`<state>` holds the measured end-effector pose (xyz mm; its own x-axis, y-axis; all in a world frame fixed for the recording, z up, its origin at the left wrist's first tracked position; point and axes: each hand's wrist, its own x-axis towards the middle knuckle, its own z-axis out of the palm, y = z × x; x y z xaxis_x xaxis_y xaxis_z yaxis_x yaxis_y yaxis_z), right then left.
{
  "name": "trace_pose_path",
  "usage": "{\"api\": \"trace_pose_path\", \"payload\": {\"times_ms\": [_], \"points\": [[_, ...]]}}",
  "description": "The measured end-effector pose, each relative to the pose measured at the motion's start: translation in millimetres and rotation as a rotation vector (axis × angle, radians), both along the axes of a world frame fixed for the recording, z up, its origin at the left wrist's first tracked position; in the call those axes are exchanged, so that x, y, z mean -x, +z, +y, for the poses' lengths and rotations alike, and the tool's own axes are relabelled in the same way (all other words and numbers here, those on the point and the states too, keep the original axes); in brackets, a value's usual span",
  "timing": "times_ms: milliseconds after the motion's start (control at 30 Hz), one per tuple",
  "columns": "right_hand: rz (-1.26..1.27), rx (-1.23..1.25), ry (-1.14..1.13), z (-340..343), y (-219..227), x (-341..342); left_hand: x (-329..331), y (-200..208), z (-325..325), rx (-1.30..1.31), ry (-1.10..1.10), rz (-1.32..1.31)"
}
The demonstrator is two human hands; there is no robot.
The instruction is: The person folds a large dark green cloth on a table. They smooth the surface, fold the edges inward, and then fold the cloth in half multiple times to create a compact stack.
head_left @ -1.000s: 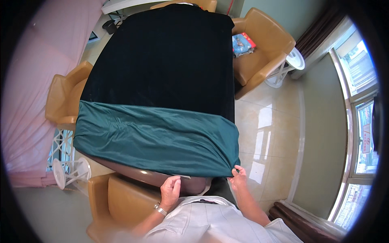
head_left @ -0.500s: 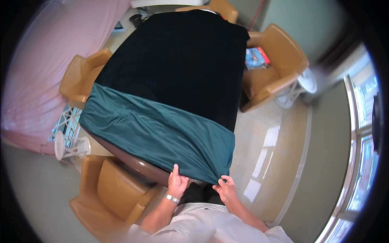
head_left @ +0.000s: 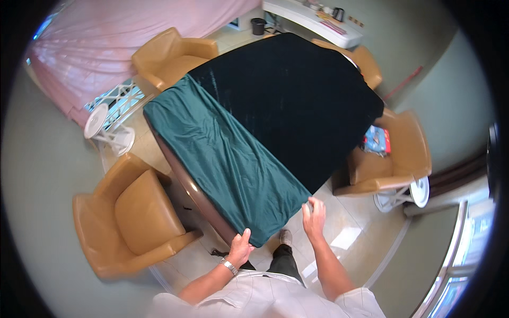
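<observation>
A black cloth (head_left: 297, 106) covers most of a brown table (head_left: 183, 180). Along the near left side lies a wrinkled, shiny green band of cloth (head_left: 217, 153), which looks like its folded-back underside. My left hand (head_left: 241, 247), with a metal watch at the wrist, grips the green cloth at its near corner, thumb on top. To the right, my right hand (head_left: 314, 214) has its fingers bent and pinched at the corner where green meets black. The fingertips partly hide the cloth there.
Tan armchairs stand around the table: one near left (head_left: 143, 212), one far left (head_left: 172, 55), one right (head_left: 397, 153) holding a blue and red package (head_left: 376, 140). White side tables (head_left: 108, 130) are beside the left wall. A white desk (head_left: 313, 21) and black bin (head_left: 258, 26) are behind.
My view has turned and shifted leftward around the table. My left hand has moved to the near cloth corner. My right hand has moved up along the edge to the fold's corner.
</observation>
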<state>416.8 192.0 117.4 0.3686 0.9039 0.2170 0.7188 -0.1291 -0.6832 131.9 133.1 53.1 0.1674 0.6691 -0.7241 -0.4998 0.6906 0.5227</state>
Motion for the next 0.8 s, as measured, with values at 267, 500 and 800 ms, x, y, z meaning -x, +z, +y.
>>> {"api": "trace_pose_path", "payload": {"times_ms": [267, 500, 800], "points": [[-0.173, 0.327, 0.353, 107, -5, -17, -10, 29, 1, -0.075, 0.063, 0.132], [0.140, 0.246, 0.400, 92, -17, -44, -13, -12, -34, -0.147, 0.197, 0.188], [0.456, 0.670, 0.529, 129, 21, -52, -39, 19, -28, -0.119, 0.249, 0.129]]}}
